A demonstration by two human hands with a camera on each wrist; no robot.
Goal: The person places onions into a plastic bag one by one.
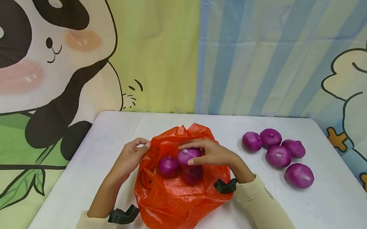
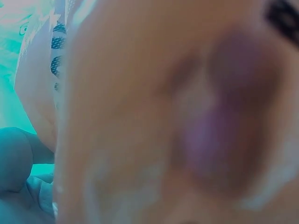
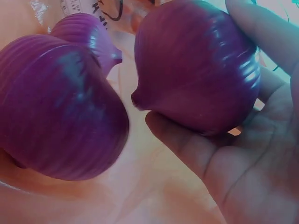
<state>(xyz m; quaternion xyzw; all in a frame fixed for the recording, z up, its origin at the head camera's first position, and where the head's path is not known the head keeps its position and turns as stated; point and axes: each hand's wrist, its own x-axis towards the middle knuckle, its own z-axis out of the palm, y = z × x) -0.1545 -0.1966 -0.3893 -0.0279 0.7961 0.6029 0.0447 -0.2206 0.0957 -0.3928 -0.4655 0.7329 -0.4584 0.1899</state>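
An orange-red plastic bag (image 1: 176,209) lies spread in the middle of the table. My left hand (image 1: 130,157) pinches its left rim between thumb and fingers. Over the bag's mouth, my right hand (image 1: 214,154) holds a purple onion (image 1: 189,156), thumb on the near side and fingers behind. Two other onions sit inside the bag, one at the left (image 1: 168,167) and one, partly hidden, below the held onion (image 1: 192,175). In the right wrist view the held onion (image 3: 196,65) has its pointed tip toward the lower left. Bag plastic (image 2: 117,116) fills most of the left wrist view, blurred.
Several more purple onions (image 1: 278,156) lie grouped on the right of the white table (image 1: 334,212). A printed curtain (image 1: 163,48) with a panda stands behind the table. Each wrist wears a black device; one (image 1: 124,214) is by the bag's lower left.
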